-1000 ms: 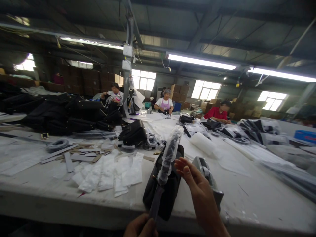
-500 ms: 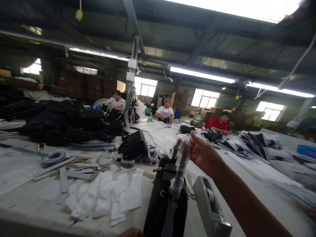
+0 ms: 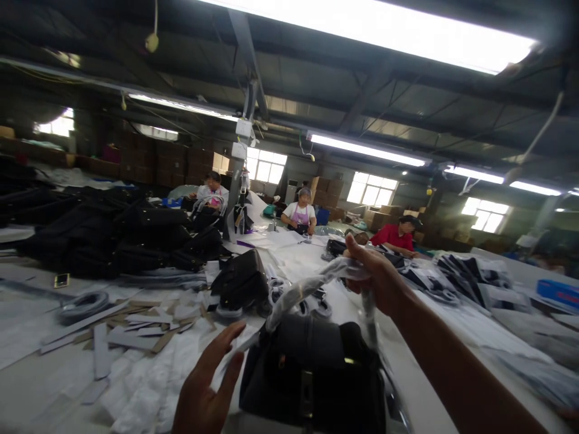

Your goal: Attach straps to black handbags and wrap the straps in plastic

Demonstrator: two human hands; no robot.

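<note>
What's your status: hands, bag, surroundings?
Right hand gripping plastic-wrapped handle. Left hand open beside black bag, contact unclear. Loose strips lie farther left.

The black bag [image 3: 337, 383] has turned broadside — the left hand [image 3: 204, 386], now spread, has risen beside it.

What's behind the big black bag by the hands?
Farther back than the front bag are another black bag, some coils and white sheets. Its body hides the spot right behind it, so I can't tell what's there.
</note>
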